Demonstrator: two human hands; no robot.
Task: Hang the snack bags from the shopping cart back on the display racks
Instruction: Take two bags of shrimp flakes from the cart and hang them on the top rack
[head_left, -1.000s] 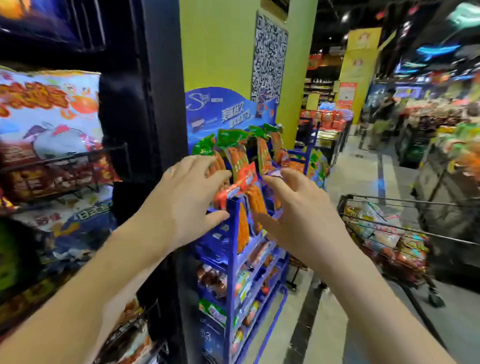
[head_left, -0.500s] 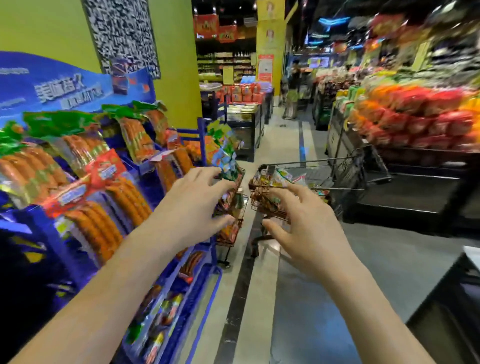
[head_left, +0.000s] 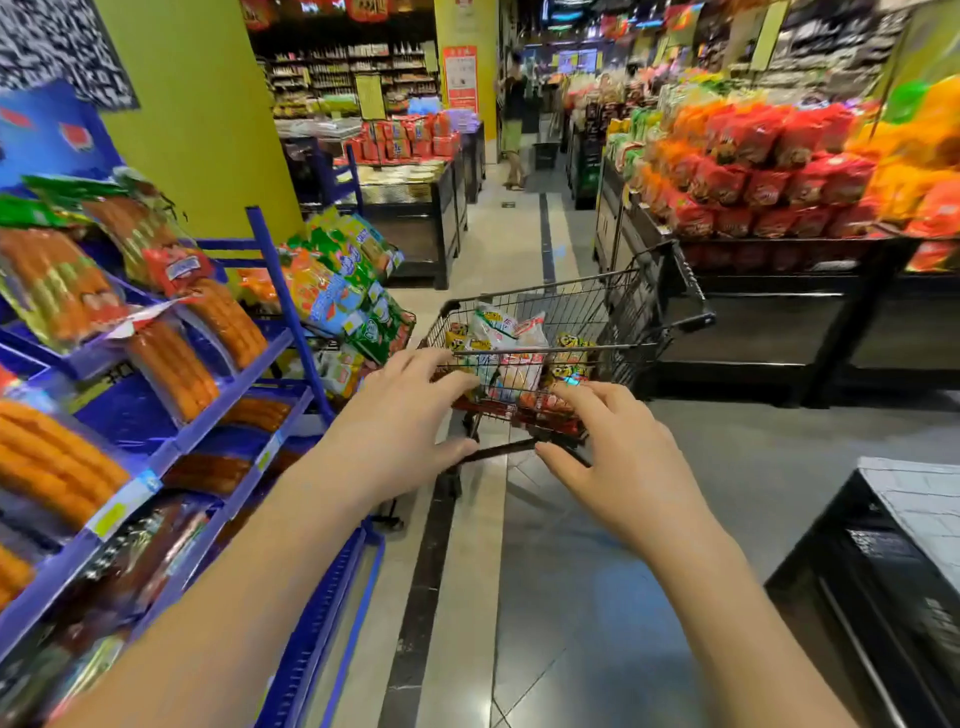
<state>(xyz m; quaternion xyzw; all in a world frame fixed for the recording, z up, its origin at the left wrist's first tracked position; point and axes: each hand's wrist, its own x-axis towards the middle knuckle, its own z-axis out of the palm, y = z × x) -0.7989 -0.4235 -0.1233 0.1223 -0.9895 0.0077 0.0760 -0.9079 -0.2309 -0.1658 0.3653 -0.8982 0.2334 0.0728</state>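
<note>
Both arms reach forward over the aisle floor (head_left: 571, 597). The left hand (head_left: 400, 415) is empty, its fingers spread and gently bent, thumb pointing toward 3 o'clock. The right hand (head_left: 618, 457), just at its 3 o'clock side, is likewise empty, with fingers loosely curved and apart, thumb toward 9 o'clock. Neither hand holds anything.

The shopping cart (head_left: 576, 312) stands at 12 o'clock from the hands, a wire basket with its dark handle on the far side at 2 o'clock. The snack bags (head_left: 501, 332) lie piled inside it, white, yellow and red packets heaped against the near wall. In the head view the fingertips of both hands overlap the cart's near edge; whether they touch the wire cannot be told. The bags sit just beyond the fingertips, between the two hands and slightly toward 12 o'clock.

At 9 o'clock from the left hand stands the blue display rack (head_left: 272, 280), its tilted shelves filled with sausage packs (head_left: 171, 364). More hanging snack bags (head_left: 337, 291), green and blue, cluster on the rack's far end at 11 o'clock, next to the cart. Behind the rack rises a yellow pillar (head_left: 208, 130). At 2 o'clock a low stand carries stacked red and orange bags (head_left: 753, 171). A black counter (head_left: 909, 525) fills the 4 o'clock corner.
</note>
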